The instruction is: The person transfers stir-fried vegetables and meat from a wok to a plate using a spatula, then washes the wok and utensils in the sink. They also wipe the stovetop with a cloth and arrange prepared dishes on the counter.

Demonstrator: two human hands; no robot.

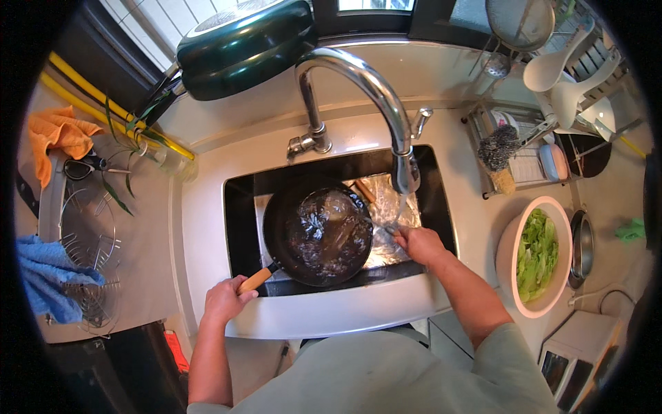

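Note:
A dark frying pan [282, 233] sits in the black sink [239, 222], with water swirling inside it. My left hand [225, 301] grips the pan's wooden handle [255, 281] over the sink's front edge. At the pan's right rim, my right hand [421, 245] is closed around the handle of a metal utensil [381, 225]. That utensil's far end reaches over the pan; its exact kind is blurred. A thin stream of water falls from the chrome faucet [406, 173] beside the right hand. Behind the pan, a short brown piece [364, 191] lies on a shiny metallic sheet [389, 194].
Right of the sink stands a pink basin [504, 259] of cut leafy greens [538, 256]. A wire rack [532, 171] holds scrubbers, with white ladles [563, 98] above. A green pan [248, 49] leans behind the faucet. Wire racks [90, 248] and a blue cloth [51, 277] are left.

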